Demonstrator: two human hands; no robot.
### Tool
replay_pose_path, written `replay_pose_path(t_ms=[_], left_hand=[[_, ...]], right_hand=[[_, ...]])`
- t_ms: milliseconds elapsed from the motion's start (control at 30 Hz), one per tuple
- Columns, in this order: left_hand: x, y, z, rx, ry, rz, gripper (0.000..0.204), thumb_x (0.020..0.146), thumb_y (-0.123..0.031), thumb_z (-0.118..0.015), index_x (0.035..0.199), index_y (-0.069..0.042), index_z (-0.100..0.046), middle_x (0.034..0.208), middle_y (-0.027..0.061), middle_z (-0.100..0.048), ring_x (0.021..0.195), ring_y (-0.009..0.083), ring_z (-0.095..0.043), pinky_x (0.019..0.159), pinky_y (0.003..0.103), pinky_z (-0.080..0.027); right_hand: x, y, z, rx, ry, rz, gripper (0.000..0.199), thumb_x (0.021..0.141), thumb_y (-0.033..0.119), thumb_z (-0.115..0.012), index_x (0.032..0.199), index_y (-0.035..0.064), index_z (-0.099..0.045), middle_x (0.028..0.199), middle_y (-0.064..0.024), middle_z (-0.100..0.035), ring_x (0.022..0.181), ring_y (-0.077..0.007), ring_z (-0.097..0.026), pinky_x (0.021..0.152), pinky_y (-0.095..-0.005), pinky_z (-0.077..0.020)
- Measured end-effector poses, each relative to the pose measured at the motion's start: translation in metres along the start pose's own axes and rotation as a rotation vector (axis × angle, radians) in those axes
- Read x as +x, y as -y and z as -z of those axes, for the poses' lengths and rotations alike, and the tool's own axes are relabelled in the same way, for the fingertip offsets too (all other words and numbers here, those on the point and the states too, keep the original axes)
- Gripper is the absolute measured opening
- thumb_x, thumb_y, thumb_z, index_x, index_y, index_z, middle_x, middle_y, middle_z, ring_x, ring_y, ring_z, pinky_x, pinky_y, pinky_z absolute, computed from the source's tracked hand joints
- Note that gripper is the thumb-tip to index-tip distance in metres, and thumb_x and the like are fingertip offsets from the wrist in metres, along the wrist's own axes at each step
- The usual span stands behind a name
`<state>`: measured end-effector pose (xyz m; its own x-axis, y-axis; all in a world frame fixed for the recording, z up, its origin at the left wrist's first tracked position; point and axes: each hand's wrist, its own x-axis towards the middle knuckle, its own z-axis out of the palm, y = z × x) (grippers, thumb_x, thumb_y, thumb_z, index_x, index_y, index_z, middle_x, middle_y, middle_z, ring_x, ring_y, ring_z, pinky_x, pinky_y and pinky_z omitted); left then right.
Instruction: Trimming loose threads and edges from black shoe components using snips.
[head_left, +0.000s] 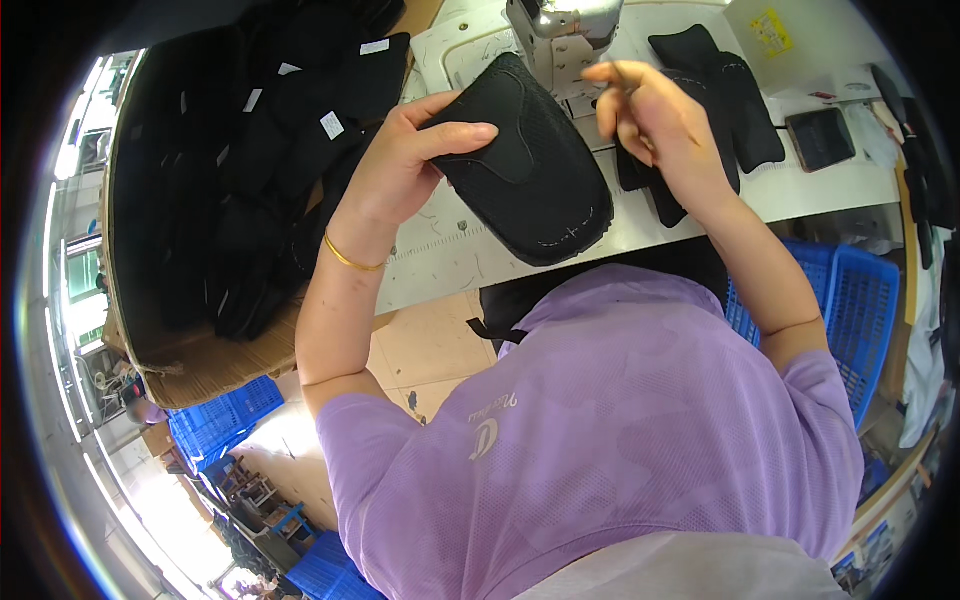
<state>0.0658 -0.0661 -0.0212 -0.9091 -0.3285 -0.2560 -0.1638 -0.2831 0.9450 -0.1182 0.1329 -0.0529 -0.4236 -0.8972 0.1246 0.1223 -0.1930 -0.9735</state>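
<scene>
at eleven o'clock, grasping a black, round-ended fabric pad [545, 175] in left hand [408, 155]; at one, curling right hand [662, 125] loosely, hold unclear. already white-stitched near one end; unable to judge remainder.

We look down from the wearer's head, through the left of two side-by-side fisheye lenses. Our view is steep, with the wearer's forward toward its top, so the purple shirt [600, 420] bulks large, filling the lower middle. Beyond it, at close range, we have the left hand [400, 165] and right hand [665, 125] in the upper half, above the white worktable [440, 260]; our top edge cuts the sewing machine [570, 50]. We take in the cardboard carton [210, 375] at left and a blue crate [865, 310] at right. Toward our rim, straight edges bow and the corners go black.
</scene>
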Motion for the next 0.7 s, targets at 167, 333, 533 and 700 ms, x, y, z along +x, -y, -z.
replay_pose_path(t_ms=[167,333,533,700], left_hand=[[0.004,0.001,0.001,-0.159,0.066,-0.010,0.031,0.080,-0.005,-0.069,0.111,0.004,-0.067,0.095,0.0081,-0.072,0.086,0.0132,-0.068,0.082,0.025,-0.051],[0.008,0.003,-0.003,-0.163,0.128,0.039,0.032,0.081,-0.004,-0.068,0.112,0.004,-0.066,0.096,0.0081,-0.072,0.087,0.0133,-0.068,0.083,0.026,-0.051],[0.011,0.012,-0.009,-0.099,0.087,-0.006,0.031,0.085,-0.012,-0.070,0.111,0.003,-0.066,0.099,0.0067,-0.071,0.089,0.0123,-0.066,0.079,0.026,-0.051],[0.022,0.012,0.004,0.407,0.020,-0.187,0.046,0.087,-0.035,-0.070,0.115,0.001,-0.064,0.110,0.0081,-0.068,0.098,0.0164,-0.062,0.080,0.031,-0.049]], right_hand=[[-0.007,-0.016,0.001,-0.098,0.111,-0.092,0.028,0.102,0.025,-0.051,0.112,0.0025,-0.063,0.080,0.0047,-0.050,0.065,-0.0002,-0.041,0.055,-0.0147,-0.0310],[-0.005,-0.012,-0.010,-0.296,0.027,0.186,0.029,0.098,0.030,-0.059,0.095,0.0016,-0.065,0.078,0.0023,-0.054,0.070,-0.0058,-0.047,0.063,-0.0221,-0.0396],[-0.015,0.003,-0.015,-0.179,-0.029,-0.081,0.025,0.094,0.026,-0.065,0.086,0.0022,-0.065,0.069,0.0050,-0.051,0.066,-0.0030,-0.044,0.058,-0.0211,-0.0359],[0.010,0.032,0.063,-0.379,0.036,-0.329,0.027,0.078,0.025,-0.067,0.086,-0.0001,-0.067,0.073,0.0007,-0.063,0.067,-0.0075,-0.058,0.058,-0.0233,-0.0465]])
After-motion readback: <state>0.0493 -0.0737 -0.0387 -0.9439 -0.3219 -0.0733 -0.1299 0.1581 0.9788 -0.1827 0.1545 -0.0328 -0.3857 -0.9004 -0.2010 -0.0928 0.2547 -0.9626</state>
